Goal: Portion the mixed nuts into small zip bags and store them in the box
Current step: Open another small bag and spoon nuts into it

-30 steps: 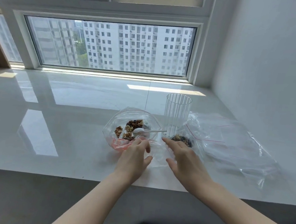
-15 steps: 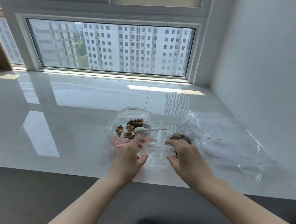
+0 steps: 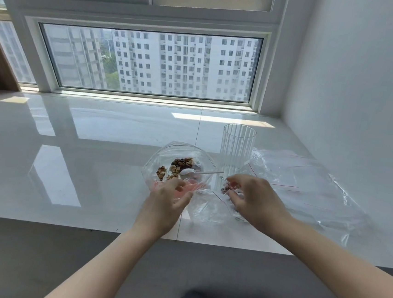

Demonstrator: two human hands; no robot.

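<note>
One small zip bag (image 3: pixel 211 208) holds a portion of nuts so far, judging by the dark clump (image 3: pixel 229 188) showing through its film just under the right hand (image 3: pixel 255 202); its mouth does not look sealed yet, and no box can be seen anywhere on the counter (image 3: pixel 93 163), so the storing step appears wholly undone. Most of the mixed nuts (image 3: pixel 177 167) sit in the large open bag (image 3: pixel 179 166) to the left of it, lumpy brown and tan pieces beside a white plastic spoon (image 3: pixel 195 172) whose handle points right toward the ribbed clear cup (image 3: pixel 237 148). The right hand's fingers are curled and seem to pinch the small bag's upper edge near its red zip line, though the exact contact is hard to make out. The left hand (image 3: pixel 166 201) rests at the near rim of the large bag with fingers loosely bent, touching the film; whether it truly grips it I cannot tell. Further right lies a crumpled heap of spare zip bags (image 3: pixel 307 183), thin, glossy, wrinkled plastic with fine red closure stripes, apparently still to be filled. The counter is polished white stone, mirror-smooth, reflecting the window (image 3: pixel 151 62) above it.
</note>
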